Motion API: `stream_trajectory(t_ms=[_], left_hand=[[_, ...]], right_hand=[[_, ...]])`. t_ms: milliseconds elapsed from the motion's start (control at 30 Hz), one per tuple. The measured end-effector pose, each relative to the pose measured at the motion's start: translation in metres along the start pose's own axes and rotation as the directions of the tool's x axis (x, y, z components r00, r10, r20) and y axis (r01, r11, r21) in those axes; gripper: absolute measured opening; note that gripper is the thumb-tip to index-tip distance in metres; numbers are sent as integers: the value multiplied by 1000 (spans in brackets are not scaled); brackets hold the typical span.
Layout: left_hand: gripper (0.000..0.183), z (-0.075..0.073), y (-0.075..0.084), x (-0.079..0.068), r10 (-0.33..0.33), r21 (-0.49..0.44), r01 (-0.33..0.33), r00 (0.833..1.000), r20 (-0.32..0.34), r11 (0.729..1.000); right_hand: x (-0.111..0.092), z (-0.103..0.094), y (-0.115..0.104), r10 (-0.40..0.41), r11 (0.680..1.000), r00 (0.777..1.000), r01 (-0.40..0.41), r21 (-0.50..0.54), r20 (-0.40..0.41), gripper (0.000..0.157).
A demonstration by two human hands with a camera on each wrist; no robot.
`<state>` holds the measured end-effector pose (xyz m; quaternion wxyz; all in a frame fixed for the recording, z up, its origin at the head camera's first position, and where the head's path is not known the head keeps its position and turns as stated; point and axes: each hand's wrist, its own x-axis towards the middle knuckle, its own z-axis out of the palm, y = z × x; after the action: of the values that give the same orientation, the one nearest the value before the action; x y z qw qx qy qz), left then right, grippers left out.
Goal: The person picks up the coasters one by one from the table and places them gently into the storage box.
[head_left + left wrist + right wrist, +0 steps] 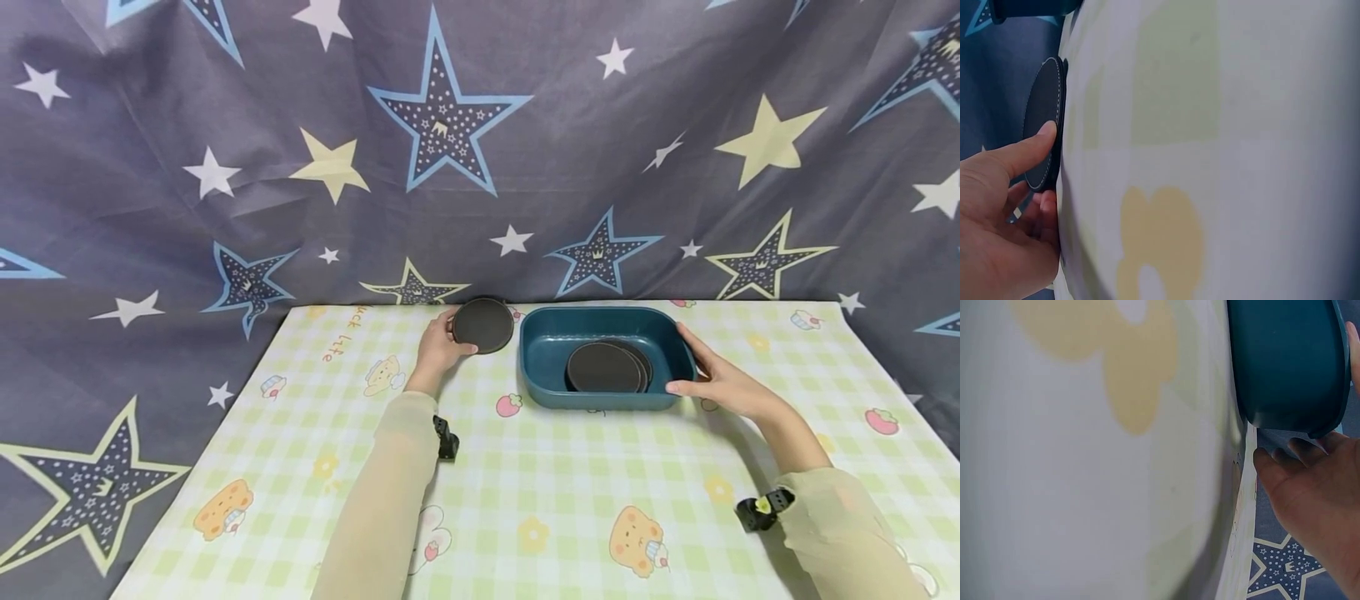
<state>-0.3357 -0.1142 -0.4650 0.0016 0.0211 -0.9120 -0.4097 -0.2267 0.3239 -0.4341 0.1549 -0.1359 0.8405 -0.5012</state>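
My left hand [441, 345] pinches a black round coaster [487, 326] with a pale stitched edge at its left side. In the left wrist view, the thumb lies on top and the other fingers reach under the coaster [1042, 112], close over the tablecloth. To the right stands a deep teal rectangular dish [551, 396] with rounded corners. More black round coasters [603, 368] lie overlapping in it, toward the near side. My right hand [723, 383] holds the dish's right end, thumb on the near corner and fingers round the far part of the rim.
A pale green checked tablecloth [525, 475] with printed bears, flowers and strawberries covers the table. Behind the table's far edge hangs a dark grey curtain [285, 100] with stars. Each wrist carries a small black camera mount, such as the left one [447, 439].
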Motion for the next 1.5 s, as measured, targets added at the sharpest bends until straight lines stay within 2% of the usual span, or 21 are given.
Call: stream_trajectory(t_ms=[233, 367, 567, 700, 833, 967, 1100, 1500], left_hand=[[76, -4, -6, 0, -33, -58, 32, 999, -19, 998], [73, -8, -9, 0, -57, -124, 52, 998, -37, 991], [67, -15, -12, -2, -104, -241, 91, 994, -40, 966], [65, -17, -14, -5, -155, -370, 143, 988, -3, 918], [67, -20, -15, -6, -179, -506, 184, 982, 59, 843], [68, -22, -15, -6, -196, -565, 216, 976, 98, 796], [67, -23, -14, -7, -199, -587, 235, 972, 126, 775], [66, -28, -7, -12, -171, -628, 228, 974, 151, 744]], right_hand=[[0, 1, 1, -3, 1000, 1000, 3, 8, -1, 102], [0, 1, 1, -3, 1000, 1000, 3, 4, -2, 102], [0, 1, 0, -8, 1000, 1000, 8, 5, -7, 101], [0, 2, 1, -9, 1000, 1000, 9, 0, -4, 101], [0, 2, 1, -4, 1000, 1000, 4, -8, -4, 101], [0, 1, 1, -8, 1000, 1000, 8, -2, -6, 101], [1, 1, 1, -7, 1000, 1000, 7, 1, -7, 101], [1, 1, 2, -4, 1000, 1000, 4, 8, -9, 101]])
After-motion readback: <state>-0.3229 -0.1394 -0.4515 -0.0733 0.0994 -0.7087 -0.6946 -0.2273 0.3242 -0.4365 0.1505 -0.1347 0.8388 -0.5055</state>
